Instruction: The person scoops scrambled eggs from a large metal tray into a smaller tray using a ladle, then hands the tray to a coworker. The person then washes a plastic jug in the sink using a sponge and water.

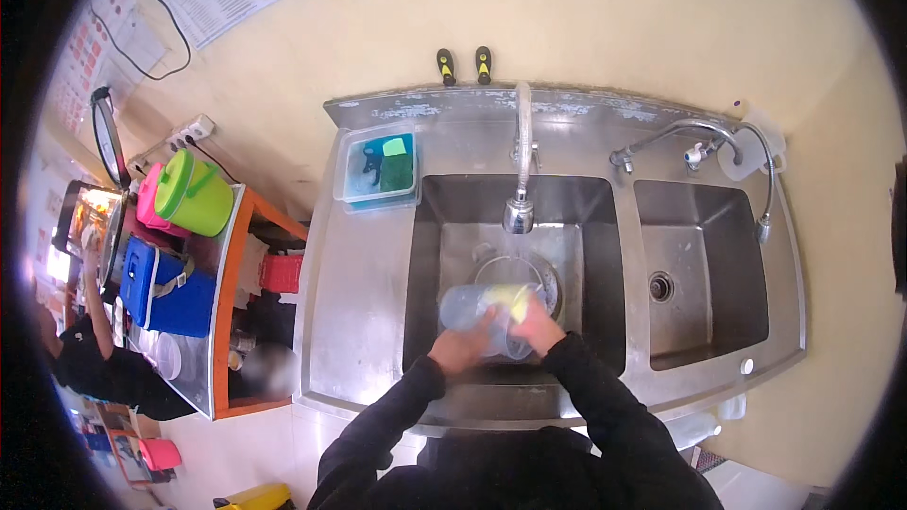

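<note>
My left hand [462, 348] grips a translucent plastic container [460, 303], lying tilted over the left basin [425, 262] of a stainless steel sink. A pale yellow cloth or sponge [519, 303] is held against the container's side by my right hand [542, 328]; motion blurs both hands. Directly above them hangs the chrome spray head [519, 216] of a flexible faucet, with water streaming down. Underneath, on the basin floor, sits a round vessel [489, 270], partly hidden by the container and my hands.
A plastic tub [341, 180] with a green scouring pad [396, 172] stands on the left drainboard. To the right are a second basin [698, 255], another faucet [673, 129] and a white pitcher [744, 152]. Leftward, a blue cooler [177, 297] sits on an orange-framed table; a co-worker's arm [97, 312] reaches beyond.
</note>
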A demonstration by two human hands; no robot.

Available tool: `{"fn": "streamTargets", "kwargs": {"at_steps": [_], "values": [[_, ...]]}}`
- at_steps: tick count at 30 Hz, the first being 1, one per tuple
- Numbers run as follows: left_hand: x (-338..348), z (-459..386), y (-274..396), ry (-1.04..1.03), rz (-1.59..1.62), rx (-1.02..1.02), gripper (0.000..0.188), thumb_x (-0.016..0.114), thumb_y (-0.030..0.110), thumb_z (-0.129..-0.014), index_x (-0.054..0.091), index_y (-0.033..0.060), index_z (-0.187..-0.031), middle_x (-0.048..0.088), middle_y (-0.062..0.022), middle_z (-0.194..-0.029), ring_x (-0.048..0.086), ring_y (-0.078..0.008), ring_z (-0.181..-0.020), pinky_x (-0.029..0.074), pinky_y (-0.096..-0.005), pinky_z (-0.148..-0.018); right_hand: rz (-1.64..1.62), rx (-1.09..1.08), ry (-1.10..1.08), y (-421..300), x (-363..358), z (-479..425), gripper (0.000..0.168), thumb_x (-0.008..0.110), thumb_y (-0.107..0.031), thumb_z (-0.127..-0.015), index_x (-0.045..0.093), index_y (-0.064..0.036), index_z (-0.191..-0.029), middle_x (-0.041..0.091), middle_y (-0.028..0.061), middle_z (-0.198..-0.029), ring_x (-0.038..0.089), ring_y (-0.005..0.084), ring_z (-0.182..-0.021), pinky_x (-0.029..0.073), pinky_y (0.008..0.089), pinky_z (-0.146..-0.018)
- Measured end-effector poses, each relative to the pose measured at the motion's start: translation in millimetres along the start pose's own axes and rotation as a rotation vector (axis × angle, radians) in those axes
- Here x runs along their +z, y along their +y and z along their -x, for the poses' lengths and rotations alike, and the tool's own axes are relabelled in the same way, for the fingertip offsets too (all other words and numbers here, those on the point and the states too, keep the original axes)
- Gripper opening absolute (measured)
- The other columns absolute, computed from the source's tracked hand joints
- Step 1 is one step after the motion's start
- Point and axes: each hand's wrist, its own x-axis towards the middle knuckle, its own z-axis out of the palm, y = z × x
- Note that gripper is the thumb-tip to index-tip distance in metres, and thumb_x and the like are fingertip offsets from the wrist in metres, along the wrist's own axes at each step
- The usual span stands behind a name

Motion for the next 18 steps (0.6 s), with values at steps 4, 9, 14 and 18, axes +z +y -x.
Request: {"fn": "streamTargets", "kwargs": {"at_steps": [4,9,14,18], "values": [[-44,-12,-5,0.266,0.021,0.055,0.037,0.065,0.004,-0.061,0.052,0.0031,-0.097,0.043,-0.0133,-0.135,0.063,-0.0303,-0.068,0.052,-0.0373,-0.054,0.504,-0.058,-0.024,-7,9,20,0.027,0.052,-0.017,-0.085,0.061,-0.011,-0.111,0.063,0.0124,-0.097,0.061,0.0251,-0.090,0.048,0.0382,-0.079],[-32,-5,-10,0.228,0.208,-0.090,0.064,0.071,0.005,-0.063,0.050,0.0066,-0.124,0.053,-0.0171,-0.122,0.065,-0.0310,-0.074,0.053,-0.0333,-0.061,1.750,-0.478,-0.036,-69,-39,23,0.030,0.062,-0.018,-0.076,0.065,-0.017,-0.105,0.055,0.0146,-0.109,0.047,0.0343,-0.110,0.039,0.0392,-0.092],[-31,1,-19,0.389,0.297,-0.209,0.068,0.079,0.020,-0.067,0.050,0.0028,-0.125,0.062,-0.0210,-0.104,0.066,-0.0270,-0.086,0.054,-0.0314,-0.069,1.218,-0.555,0.059,-56,-52,9,0.029,0.064,-0.010,-0.070,0.066,-0.010,-0.098,0.052,0.0153,-0.112,0.045,0.0323,-0.108,0.038,0.0390,-0.088],[-19,8,-16,0.379,0.311,-0.232,0.067,0.079,0.023,-0.067,0.050,0.0039,-0.126,0.062,-0.0203,-0.106,0.066,-0.0256,-0.087,0.053,-0.0302,-0.070,0.892,-0.345,0.227,9,-65,27,0.027,0.062,-0.008,-0.073,0.064,-0.006,-0.100,0.059,0.0127,-0.096,0.055,0.0232,-0.091,0.044,0.0348,-0.078]]}}
